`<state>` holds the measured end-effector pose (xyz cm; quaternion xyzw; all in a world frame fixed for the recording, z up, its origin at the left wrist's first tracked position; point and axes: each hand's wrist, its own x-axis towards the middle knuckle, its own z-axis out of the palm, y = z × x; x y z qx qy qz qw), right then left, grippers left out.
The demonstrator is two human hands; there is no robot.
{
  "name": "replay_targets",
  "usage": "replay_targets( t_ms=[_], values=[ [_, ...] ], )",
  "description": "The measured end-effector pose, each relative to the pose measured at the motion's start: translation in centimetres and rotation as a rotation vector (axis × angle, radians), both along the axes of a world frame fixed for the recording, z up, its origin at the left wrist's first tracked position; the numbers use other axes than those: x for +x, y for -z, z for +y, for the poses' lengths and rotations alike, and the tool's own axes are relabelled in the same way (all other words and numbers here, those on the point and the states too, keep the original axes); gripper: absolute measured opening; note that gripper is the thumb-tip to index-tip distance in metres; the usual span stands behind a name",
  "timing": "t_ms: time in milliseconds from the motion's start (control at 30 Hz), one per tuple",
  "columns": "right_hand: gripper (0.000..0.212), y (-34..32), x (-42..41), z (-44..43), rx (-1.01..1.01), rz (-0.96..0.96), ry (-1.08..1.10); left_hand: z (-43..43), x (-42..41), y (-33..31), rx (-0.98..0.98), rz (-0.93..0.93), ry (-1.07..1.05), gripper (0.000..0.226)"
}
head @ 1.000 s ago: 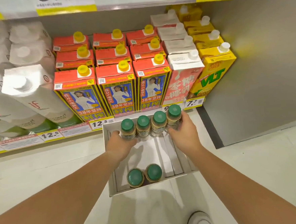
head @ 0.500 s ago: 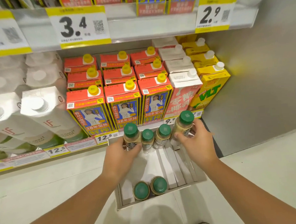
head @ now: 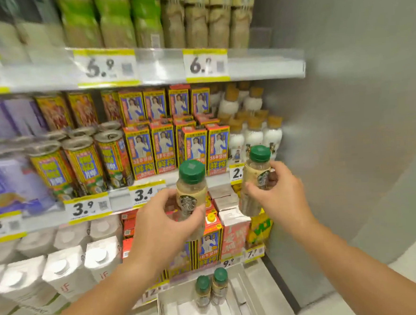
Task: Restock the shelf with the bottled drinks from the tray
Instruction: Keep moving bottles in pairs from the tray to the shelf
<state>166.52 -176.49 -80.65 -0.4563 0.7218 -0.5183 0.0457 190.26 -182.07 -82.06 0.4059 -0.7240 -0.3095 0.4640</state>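
Both hands have lifted clear of the white tray [head: 256, 299], where two green-capped bottles [head: 212, 290] stand upright. Left hand [head: 165, 224] wraps its fingers around one coffee bottle [head: 192, 190]; right hand [head: 276, 197] clasps another bottle [head: 255, 178]. Behind them run the price-tag shelf edge [head: 121, 200] and blue-and-yellow juice cartons [head: 176, 147].

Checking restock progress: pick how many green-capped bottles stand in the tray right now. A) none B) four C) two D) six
C: only two green-capped bottles stand in the tray; the left hand and right hand each hold another, raised toward the shelves.
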Motion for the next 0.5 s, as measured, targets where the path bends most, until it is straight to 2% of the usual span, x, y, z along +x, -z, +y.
replay_targets(
  t_ms=[233,400,500],
  values=[
    [0.031,-15.3,-1.9,-1.4,-0.209,0.083,-0.020,-0.7,-2.5,-16.0,-0.189,0.099,0.011,0.033],
    [0.020,-26.3,-5.4,-3.9,-0.322,0.104,-0.012,-2.8,-4.9,-26.5,-0.319,0.102,-0.050,0.028],
    [0.017,-30.9,-8.0,-6.9,-0.340,0.087,0.004,-5.3,-6.4,-30.8,-0.333,0.067,-0.116,0.031]
  ],
)
